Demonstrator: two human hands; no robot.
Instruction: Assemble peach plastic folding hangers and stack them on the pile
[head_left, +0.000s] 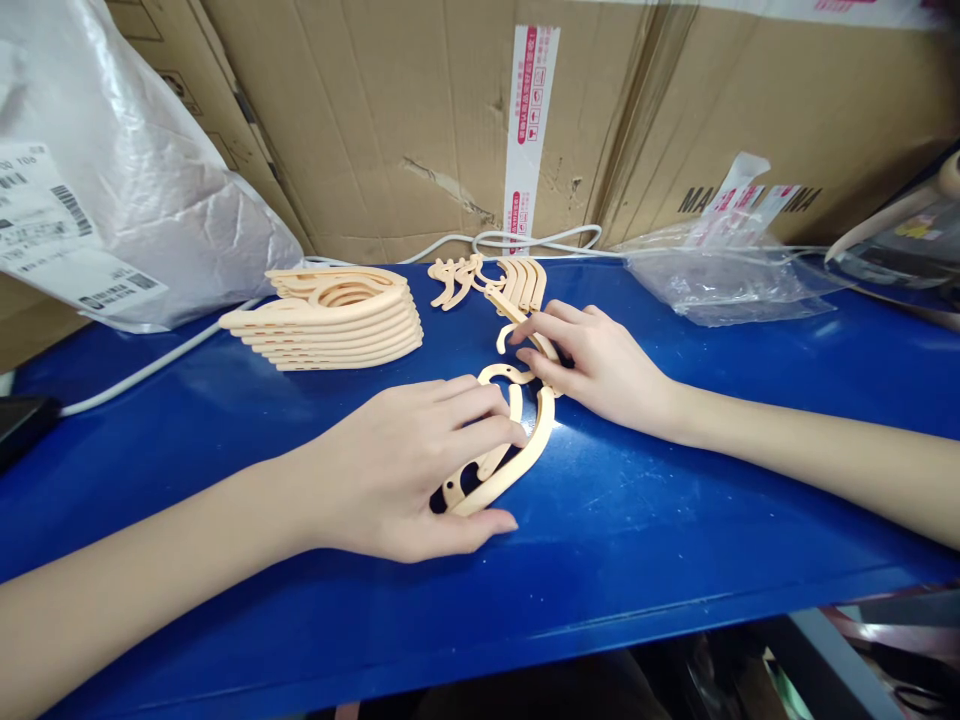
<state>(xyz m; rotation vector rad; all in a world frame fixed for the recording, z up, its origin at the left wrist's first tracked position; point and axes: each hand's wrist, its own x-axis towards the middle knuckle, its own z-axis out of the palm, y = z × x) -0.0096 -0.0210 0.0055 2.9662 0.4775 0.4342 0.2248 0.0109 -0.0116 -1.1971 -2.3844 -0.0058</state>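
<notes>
My left hand [412, 470] lies over a cream plastic folding hanger [517, 475], its fingers curled across the piece and its thumb along the near side. A curved hook end of it shows above my fingers, while part of the piece is hidden under the palm. My right hand [600, 365] grips a slim cream hanger arm [517, 312] between thumb and fingers, just beyond the left hand. A neat stack of folded cream hangers [337, 330] stands to the left. Loose hooks [450, 275] and several curved hanger arms [529, 280] lie behind the right hand.
The blue tabletop [637, 540] has a near edge at the bottom. Large cardboard boxes [420, 120] stand behind it. A white cable [150, 370] runs along the back and left. A silvery parcel bag [150, 180] leans at left; clear plastic bags [727, 270] lie at right.
</notes>
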